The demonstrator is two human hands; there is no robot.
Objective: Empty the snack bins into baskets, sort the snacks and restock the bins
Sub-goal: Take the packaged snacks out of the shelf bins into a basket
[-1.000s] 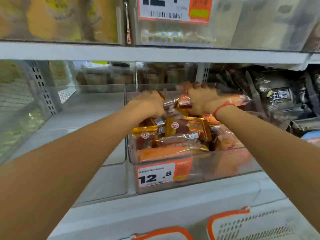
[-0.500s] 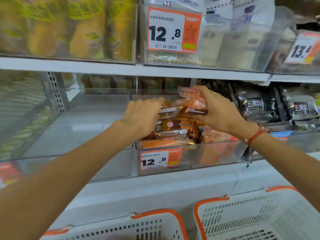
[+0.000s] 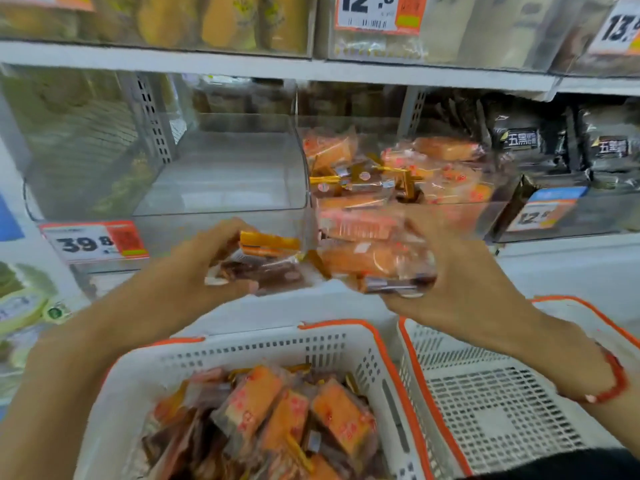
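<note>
Shop shelving behind. Left hand grip pinches brown-and-gold snack packs; right hand grip clutches orange snack packs. Left basket, 6 o'clock, holds snacks; snack bin, 12 o'clock, part full.

Orange-wrapped snacks heaped in clear bin; more fill left basket.

Reads "39.8" on the left bin tag, "12.8" on the upper tag, "五黑" on black packs.
</note>
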